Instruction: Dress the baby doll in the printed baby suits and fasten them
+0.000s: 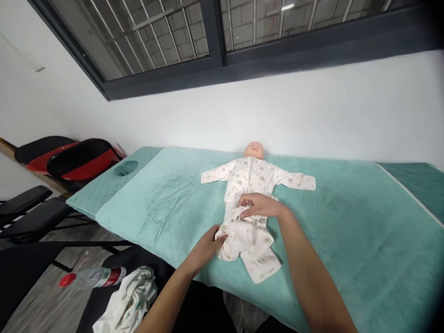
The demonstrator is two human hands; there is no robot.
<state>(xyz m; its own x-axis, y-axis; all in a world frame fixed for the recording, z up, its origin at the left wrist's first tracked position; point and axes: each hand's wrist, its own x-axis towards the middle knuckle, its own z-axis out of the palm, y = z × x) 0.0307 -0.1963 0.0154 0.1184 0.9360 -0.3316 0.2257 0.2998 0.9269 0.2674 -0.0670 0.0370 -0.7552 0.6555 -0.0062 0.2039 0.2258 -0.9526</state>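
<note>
A baby doll (254,150) lies on its back with its head toward the wall. It wears a white patterned long-sleeved top (249,175), both sleeves stretched out sideways. White patterned baby pants (246,236) lie bunched over its lower body, one leg of the cloth reaching toward the front edge. My left hand (211,240) grips the pants at their left side, thumb on top. At the waistband my right hand (258,205) pinches the cloth with curled fingers. The doll's legs are mostly hidden under the fabric.
A green padded massage bed (180,199) with a face hole carries the doll, against a white wall below a barred window. At lower left, a red-capped plastic bottle (93,277) and a crumpled white cloth (132,296) rest on a black seat. Folding chairs (83,162) stand left.
</note>
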